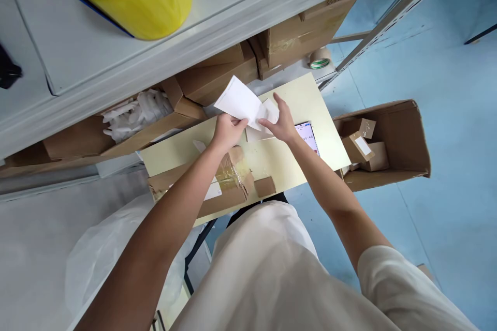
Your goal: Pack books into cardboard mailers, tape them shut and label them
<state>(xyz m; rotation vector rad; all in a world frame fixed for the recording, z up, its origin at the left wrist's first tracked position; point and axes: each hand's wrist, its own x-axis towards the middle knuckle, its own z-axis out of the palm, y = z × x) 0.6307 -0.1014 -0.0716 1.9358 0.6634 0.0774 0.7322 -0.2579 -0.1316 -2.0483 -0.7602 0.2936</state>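
Observation:
Over the pale yellow table (330,137), a folded sheet of white paper (239,99) is held up. My left hand (228,132) is closed, pinching its lower edge between thumb and fingers. My right hand (284,123) grips the paper's right end, its thumb on the folded part and its index finger stretched out along the far side. Beneath the hands lies a flat whitish piece (254,134), partly covered. A phone (308,137) with a lit screen lies under my right forearm.
A taped cardboard box (233,173) and a small brown box (265,186) lie on the table's near side. An open carton (404,137) with small boxes stands to the right. Behind are shelf cartons (217,77), white items (137,114), a tape roll (320,58) and a yellow container (163,0).

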